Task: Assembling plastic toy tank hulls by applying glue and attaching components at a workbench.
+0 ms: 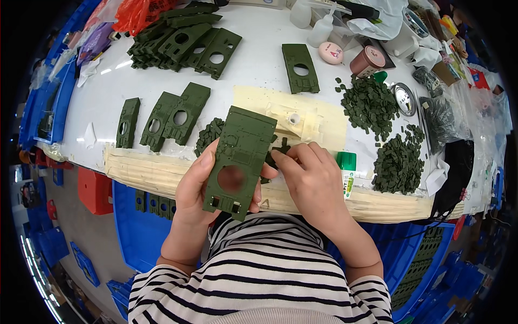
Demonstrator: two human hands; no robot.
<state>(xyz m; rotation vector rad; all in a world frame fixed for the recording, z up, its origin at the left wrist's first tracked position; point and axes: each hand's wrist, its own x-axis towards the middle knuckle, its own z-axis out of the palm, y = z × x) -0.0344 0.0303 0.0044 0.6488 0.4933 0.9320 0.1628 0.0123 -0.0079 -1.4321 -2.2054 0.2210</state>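
Note:
My left hand (195, 181) grips a dark green plastic model tank hull top (245, 137) by its sides, tilted up above the table's front edge. A round hole opens in its lower half, with two small slots below. Just right of it, my right hand (313, 175) has its fingers curled and pinched together. Its fingertips touch small dark green pieces (283, 147) beside the hull top; whether one is between them I cannot make out. Behind the hull top lies a small heap of green pieces (210, 135), partly hidden by it.
More hull tops lie left (175, 116), stacked at the back left (183, 40), and singly at the back (300, 67). Two heaps of small green parts (369, 105) (399, 162) spread on the right. A green-capped bottle (346, 175) is near my right hand. Blue bins (132, 232) stand below.

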